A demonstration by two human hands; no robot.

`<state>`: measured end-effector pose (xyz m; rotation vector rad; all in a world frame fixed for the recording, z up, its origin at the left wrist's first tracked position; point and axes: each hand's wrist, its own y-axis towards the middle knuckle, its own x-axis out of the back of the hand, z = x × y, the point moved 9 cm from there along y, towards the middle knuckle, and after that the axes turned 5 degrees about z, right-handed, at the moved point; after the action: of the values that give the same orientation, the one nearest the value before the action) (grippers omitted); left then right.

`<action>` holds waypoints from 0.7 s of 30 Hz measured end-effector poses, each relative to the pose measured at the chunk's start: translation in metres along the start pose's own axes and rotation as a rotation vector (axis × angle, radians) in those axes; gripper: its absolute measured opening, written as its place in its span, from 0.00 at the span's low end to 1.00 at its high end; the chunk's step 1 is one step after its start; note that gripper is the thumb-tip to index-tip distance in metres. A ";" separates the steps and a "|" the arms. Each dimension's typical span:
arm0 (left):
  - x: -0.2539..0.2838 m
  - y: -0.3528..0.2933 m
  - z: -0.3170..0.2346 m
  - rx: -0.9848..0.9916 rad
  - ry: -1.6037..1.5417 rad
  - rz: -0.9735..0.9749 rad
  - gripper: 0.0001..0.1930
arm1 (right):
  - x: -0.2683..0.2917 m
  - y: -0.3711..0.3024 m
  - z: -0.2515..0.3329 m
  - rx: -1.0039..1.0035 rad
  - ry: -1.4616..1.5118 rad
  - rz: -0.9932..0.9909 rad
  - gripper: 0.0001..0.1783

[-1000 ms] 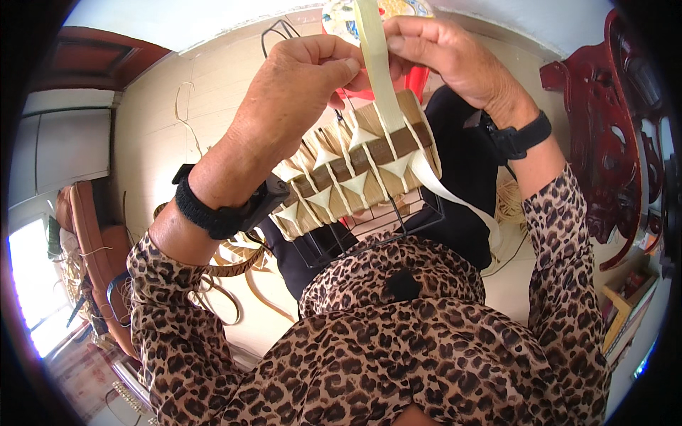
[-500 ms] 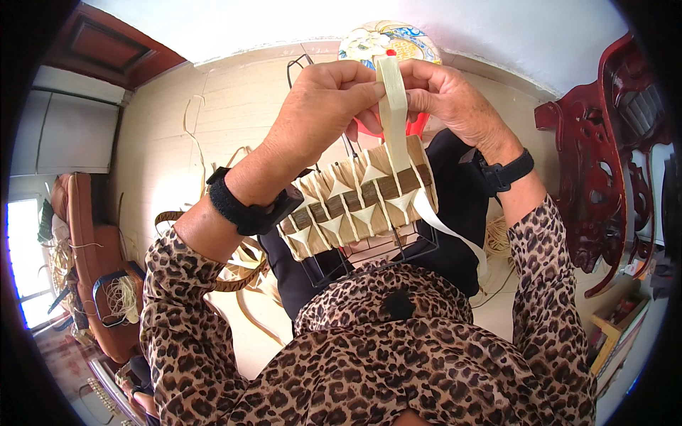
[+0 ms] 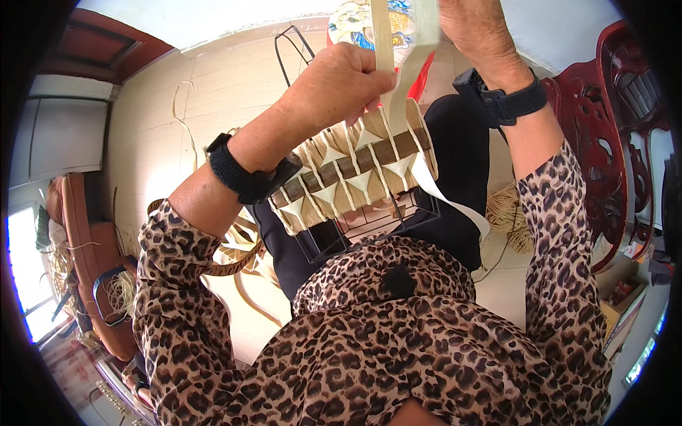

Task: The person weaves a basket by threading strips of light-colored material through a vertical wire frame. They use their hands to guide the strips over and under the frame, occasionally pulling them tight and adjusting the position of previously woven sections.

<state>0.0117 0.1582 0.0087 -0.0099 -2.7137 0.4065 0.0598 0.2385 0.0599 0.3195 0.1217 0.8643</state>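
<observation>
Only the head camera to go on here, looking down over my leopard-print blouse (image 3: 398,355) at my lap. My left hand (image 3: 334,82) is curled shut, pinching a pale flat weaving strip (image 3: 381,35) that runs straight up out of the top of the shot, right at the upper edge of the half-woven panel of tan strips with folded cream triangles and dark brown bars (image 3: 355,174). My right hand (image 3: 472,25) is raised higher, up near the top edge; it's closed around the same run of strip as far as I can see, though the fingertips are cut off by the frame so I can't tell exactly how it grips. The panel sits on a black wire frame (image 3: 369,227) that rests on my lap against my black trousers (image 3: 455,156). A loose tail of wide cream strip (image 3: 447,202) hangs off the right side of the panel, down past my knee. Both wrists have black bands. Off to the left on the pale tiled floor (image 3: 149,142) there's more loose strip material, and a dark red carved wooden chair (image 3: 604,142) stands on the right. My read: I'm mid-pull, drawing a strip taut through the top row. The next bit probably calls for holding that tension with the left pinch while folding the strip down flat into another triangle, without kinking it.
</observation>
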 end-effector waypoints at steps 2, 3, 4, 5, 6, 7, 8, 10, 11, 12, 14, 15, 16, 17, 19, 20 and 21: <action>0.025 0.002 -0.007 0.009 0.215 -0.166 0.11 | 0.001 -0.004 0.011 0.129 0.047 -0.053 0.10; 0.044 0.001 -0.008 -0.139 0.202 -0.303 0.11 | -0.017 -0.009 0.003 0.027 -0.102 0.156 0.11; 0.062 0.001 -0.021 -0.198 0.191 -0.411 0.10 | -0.025 -0.017 -0.003 -0.073 -0.264 0.351 0.12; 0.083 -0.002 -0.035 -0.427 0.276 -0.639 0.10 | -0.005 0.008 -0.031 -0.150 -0.480 0.485 0.13; 0.084 -0.001 -0.015 -0.374 -0.032 -0.363 0.08 | -0.005 0.005 -0.027 -0.155 -0.477 0.480 0.13; 0.084 -0.012 0.001 -0.252 -0.320 -0.149 0.06 | -0.018 -0.011 -0.033 -0.327 -0.589 0.659 0.17; 0.094 -0.013 0.002 -0.305 -0.359 -0.337 0.07 | -0.026 -0.027 -0.042 -0.500 -0.700 0.837 0.20; 0.101 -0.023 -0.012 -0.380 -0.338 -0.560 0.08 | -0.022 -0.014 -0.027 -0.485 -0.634 0.708 0.19; 0.096 -0.022 -0.013 -0.352 -0.256 -0.514 0.09 | -0.018 -0.004 -0.019 -0.464 -0.566 0.589 0.18; 0.083 -0.013 -0.026 -0.359 -0.100 -0.401 0.10 | -0.011 0.005 -0.011 -0.441 -0.499 0.470 0.16; 0.036 0.001 -0.015 -0.099 -0.187 -0.097 0.14 | 0.005 0.022 0.004 -0.392 -0.367 0.230 0.15; 0.019 -0.006 -0.019 -0.016 -0.122 -0.042 0.12 | 0.004 0.030 0.008 -0.387 -0.363 0.224 0.15; 0.006 -0.009 -0.018 0.059 -0.065 0.018 0.10 | 0.005 0.043 0.030 -0.177 -0.210 0.145 0.16; 0.003 -0.004 -0.019 0.001 0.068 0.034 0.12 | 0.010 0.051 0.054 0.035 -0.058 0.067 0.16; 0.039 0.004 -0.026 -0.192 0.101 -0.092 0.13 | -0.010 0.044 0.059 -0.240 -0.101 0.033 0.16; 0.061 0.004 -0.032 -0.276 0.012 -0.206 0.13 | -0.014 0.032 0.037 -0.311 -0.166 0.206 0.16; 0.085 -0.001 -0.034 -0.347 -0.060 -0.327 0.13 | -0.024 0.019 0.008 -0.365 -0.218 0.401 0.16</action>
<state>-0.0538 0.1726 0.0713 0.3491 -2.7409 -0.1610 0.0329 0.2297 0.0731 0.0919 -0.3113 1.2186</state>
